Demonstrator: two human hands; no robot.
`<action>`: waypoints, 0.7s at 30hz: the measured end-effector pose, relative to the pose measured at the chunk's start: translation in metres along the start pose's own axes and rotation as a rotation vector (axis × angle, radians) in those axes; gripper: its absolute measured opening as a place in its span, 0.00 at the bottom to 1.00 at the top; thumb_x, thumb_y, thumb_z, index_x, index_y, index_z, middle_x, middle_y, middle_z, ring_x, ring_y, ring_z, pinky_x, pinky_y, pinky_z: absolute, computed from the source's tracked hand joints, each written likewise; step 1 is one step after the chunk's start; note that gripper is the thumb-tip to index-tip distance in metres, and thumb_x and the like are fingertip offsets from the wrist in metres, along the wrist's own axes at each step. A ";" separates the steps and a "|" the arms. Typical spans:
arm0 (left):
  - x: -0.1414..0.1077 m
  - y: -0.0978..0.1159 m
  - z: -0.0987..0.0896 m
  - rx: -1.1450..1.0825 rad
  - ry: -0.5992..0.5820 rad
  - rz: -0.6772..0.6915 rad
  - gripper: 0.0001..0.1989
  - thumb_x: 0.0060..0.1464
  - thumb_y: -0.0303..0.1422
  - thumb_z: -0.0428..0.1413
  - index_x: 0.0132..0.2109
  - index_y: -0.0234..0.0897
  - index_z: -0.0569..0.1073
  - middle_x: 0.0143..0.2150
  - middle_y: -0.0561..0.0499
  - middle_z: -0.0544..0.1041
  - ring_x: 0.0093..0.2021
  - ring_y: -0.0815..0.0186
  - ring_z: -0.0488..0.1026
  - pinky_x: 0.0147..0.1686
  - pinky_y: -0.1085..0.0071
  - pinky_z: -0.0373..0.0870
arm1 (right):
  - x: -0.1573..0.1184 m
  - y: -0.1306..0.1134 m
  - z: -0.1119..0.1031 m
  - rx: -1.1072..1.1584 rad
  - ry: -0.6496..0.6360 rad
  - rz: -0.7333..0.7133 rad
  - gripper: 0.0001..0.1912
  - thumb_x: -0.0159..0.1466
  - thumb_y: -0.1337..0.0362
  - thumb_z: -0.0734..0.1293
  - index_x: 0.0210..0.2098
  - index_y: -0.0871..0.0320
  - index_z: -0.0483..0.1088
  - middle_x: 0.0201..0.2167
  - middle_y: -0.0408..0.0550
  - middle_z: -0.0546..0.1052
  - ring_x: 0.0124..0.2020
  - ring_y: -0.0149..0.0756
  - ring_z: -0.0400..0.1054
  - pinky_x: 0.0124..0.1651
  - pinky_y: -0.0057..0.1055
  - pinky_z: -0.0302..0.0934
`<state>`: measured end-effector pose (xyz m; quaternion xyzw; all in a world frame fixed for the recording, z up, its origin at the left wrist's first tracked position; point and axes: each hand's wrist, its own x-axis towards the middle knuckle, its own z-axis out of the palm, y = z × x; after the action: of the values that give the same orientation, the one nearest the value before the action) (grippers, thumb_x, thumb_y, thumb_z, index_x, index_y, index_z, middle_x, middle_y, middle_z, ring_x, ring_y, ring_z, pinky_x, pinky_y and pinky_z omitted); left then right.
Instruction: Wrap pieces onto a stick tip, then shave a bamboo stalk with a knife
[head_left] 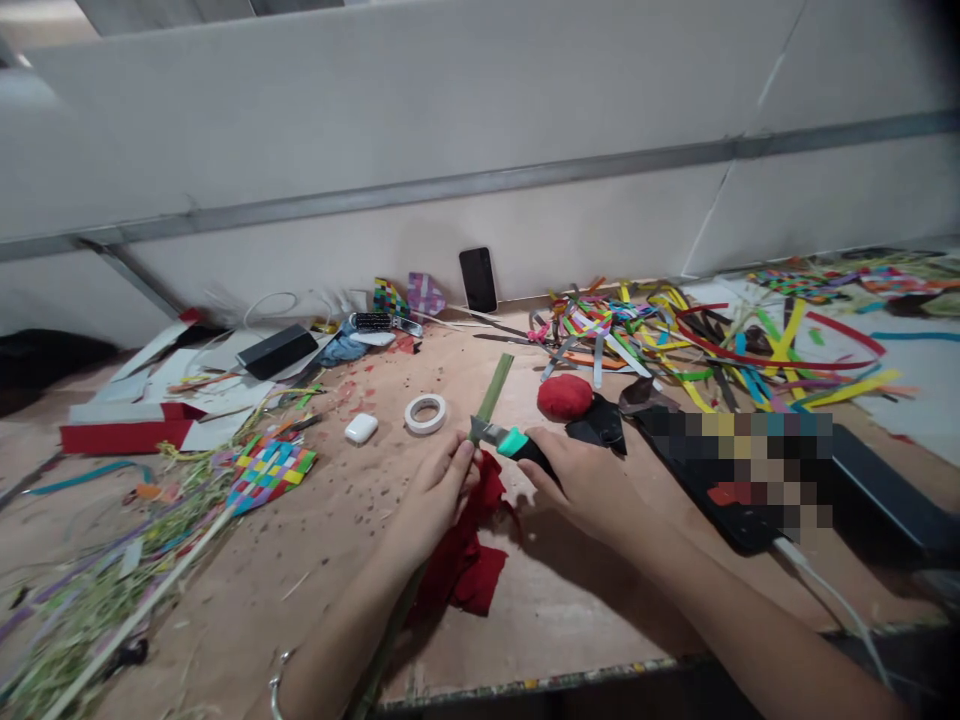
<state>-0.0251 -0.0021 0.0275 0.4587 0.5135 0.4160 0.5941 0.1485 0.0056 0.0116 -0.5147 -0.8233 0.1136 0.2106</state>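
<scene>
My left hand is closed around a long green stalk, whose flat end sticks out beyond my fingers while its lower part runs down under my forearm. In my right hand is a utility knife with a black and teal handle. Its blade crosses the stalk just above my left fingers and appears to touch it. Crumpled red cloth lies beneath my hands. Close beyond them are a roll of white tape, a round red cloth bundle and a black scrap.
Colourful strips are heaped at the back right. A woven multicoloured piece on a stick lies left among green shavings. A white earbud case sits near the tape. One phone leans on the wall; another, cabled, lies right.
</scene>
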 end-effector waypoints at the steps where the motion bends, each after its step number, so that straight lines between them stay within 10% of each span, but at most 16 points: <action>1: 0.000 0.000 0.000 0.002 0.009 0.002 0.16 0.50 0.46 0.51 0.33 0.35 0.62 0.18 0.62 0.56 0.13 0.83 0.50 0.11 0.86 0.47 | 0.000 0.000 0.001 0.011 0.004 -0.006 0.17 0.65 0.53 0.50 0.41 0.56 0.62 0.34 0.46 0.72 0.32 0.30 0.67 0.30 0.24 0.47; 9: 0.007 -0.011 -0.009 0.098 -0.038 0.140 0.14 0.52 0.41 0.52 0.42 0.37 0.67 0.37 0.54 0.71 0.38 0.74 0.68 0.39 0.82 0.64 | -0.002 0.000 0.005 -0.015 -0.035 -0.030 0.19 0.64 0.50 0.50 0.38 0.57 0.61 0.32 0.47 0.72 0.32 0.31 0.66 0.28 0.25 0.44; 21: 0.003 -0.005 -0.008 0.229 -0.012 0.178 0.13 0.53 0.39 0.50 0.42 0.37 0.68 0.41 0.52 0.72 0.40 0.73 0.67 0.39 0.81 0.63 | -0.002 -0.005 -0.010 -0.043 -0.051 0.010 0.15 0.64 0.54 0.53 0.38 0.58 0.64 0.29 0.47 0.73 0.28 0.30 0.67 0.26 0.24 0.45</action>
<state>-0.0321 0.0006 0.0215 0.5699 0.5113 0.4028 0.5016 0.1497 0.0015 0.0221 -0.5200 -0.8281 0.1100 0.1781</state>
